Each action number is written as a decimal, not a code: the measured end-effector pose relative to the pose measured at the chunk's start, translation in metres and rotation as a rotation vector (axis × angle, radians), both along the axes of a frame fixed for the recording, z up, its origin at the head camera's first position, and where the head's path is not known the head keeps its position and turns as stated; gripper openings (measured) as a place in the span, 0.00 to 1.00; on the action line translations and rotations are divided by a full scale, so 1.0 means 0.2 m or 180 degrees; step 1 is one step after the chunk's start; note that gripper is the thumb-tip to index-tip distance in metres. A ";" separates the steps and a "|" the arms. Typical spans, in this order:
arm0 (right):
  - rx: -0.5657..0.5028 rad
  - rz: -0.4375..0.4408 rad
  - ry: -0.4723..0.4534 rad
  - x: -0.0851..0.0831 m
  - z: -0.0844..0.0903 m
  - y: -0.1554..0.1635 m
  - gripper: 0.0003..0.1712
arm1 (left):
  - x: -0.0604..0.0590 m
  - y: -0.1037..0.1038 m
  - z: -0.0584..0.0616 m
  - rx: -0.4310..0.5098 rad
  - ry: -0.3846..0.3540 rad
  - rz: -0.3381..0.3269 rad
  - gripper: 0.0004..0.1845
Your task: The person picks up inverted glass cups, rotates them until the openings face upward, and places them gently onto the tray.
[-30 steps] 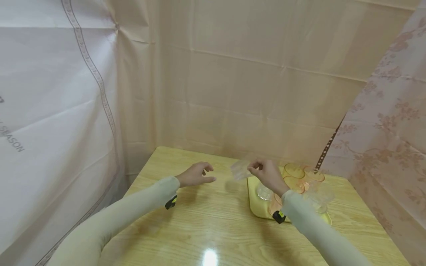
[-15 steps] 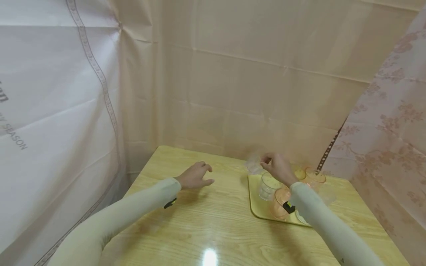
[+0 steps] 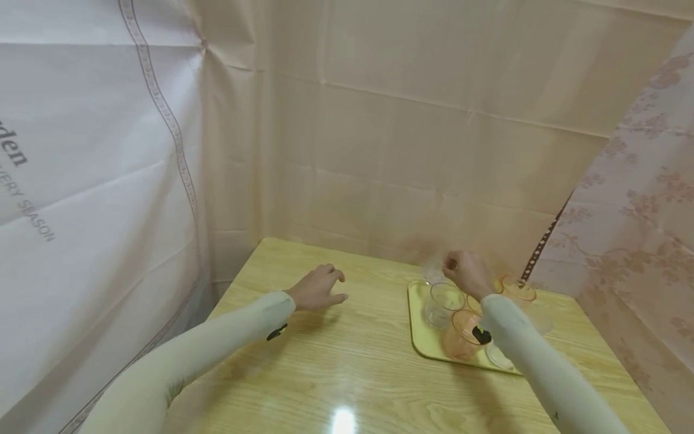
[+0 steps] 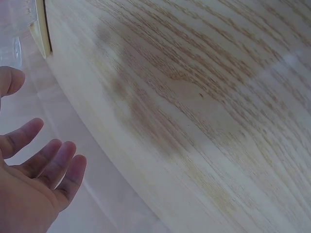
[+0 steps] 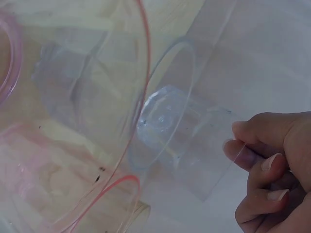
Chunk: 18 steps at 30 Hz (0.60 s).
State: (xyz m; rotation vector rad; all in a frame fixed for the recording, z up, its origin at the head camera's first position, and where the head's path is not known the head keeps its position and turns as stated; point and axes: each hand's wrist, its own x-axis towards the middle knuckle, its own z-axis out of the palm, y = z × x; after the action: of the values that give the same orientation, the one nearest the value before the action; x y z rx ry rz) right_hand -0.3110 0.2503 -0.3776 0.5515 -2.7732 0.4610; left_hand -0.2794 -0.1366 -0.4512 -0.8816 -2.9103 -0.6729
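since a second ago the right hand (image 3: 467, 272) has carried the small clear plastic cup (image 3: 432, 272) from left of the flat yellow rectangular tray (image 3: 420, 337) to just above its far left corner. thumb and forefinger pinch the rim (image 5: 236, 145); the cup seems tipped, long axis and base pointing away from the hand. left hand (image 3: 317, 288) hovers relaxed, fingers loosely spread, over the pale wooden table (image 3: 352, 374), well left of the tray.

Head view looks down over the table (image 3: 336, 355); wrist views sit close above it
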 end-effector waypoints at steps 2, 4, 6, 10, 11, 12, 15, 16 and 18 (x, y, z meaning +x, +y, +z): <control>0.0045 -0.0012 -0.0008 -0.01 -0.01 0.02 0.04 | 0.00 0.00 0.00 0.0012 -0.0007 0.0011 0.27; 0.0071 -0.0008 -0.0006 -0.01 -0.02 0.03 0.05 | 0.00 0.00 -0.01 0.0019 -0.0015 0.0011 0.27; 0.0076 -0.0029 -0.0025 -0.02 -0.02 0.05 0.05 | 0.00 0.00 -0.01 0.0040 -0.0042 0.0008 0.26; 0.0101 -0.0100 -0.0138 -0.03 -0.04 0.07 0.07 | 0.00 0.00 0.00 0.0018 -0.0090 -0.0002 0.26; 0.0113 -0.0123 -0.0168 -0.03 -0.04 0.08 0.07 | 0.00 0.00 0.00 0.0012 -0.0101 -0.0002 0.26; 0.0126 -0.0128 -0.0198 -0.03 -0.04 0.08 0.07 | 0.00 0.00 0.00 0.0006 -0.0110 -0.0004 0.27; 0.0173 -0.0143 -0.0268 -0.03 -0.06 0.09 0.06 | -0.01 0.00 0.00 0.0012 -0.0120 -0.0004 0.26; 0.0195 -0.0134 -0.0274 -0.03 -0.06 0.09 0.05 | -0.01 0.00 0.00 0.0009 -0.0117 0.0002 0.26; 0.0218 -0.0120 -0.0284 -0.04 -0.06 0.09 0.05 | -0.01 0.00 0.00 0.0009 -0.0109 0.0008 0.26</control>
State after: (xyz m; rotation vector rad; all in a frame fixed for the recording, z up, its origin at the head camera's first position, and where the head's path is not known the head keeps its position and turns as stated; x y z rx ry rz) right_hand -0.3180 0.2688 -0.3896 0.5048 -2.8885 0.3927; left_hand -0.2817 -0.1363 -0.4518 -0.8748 -2.9391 -0.6990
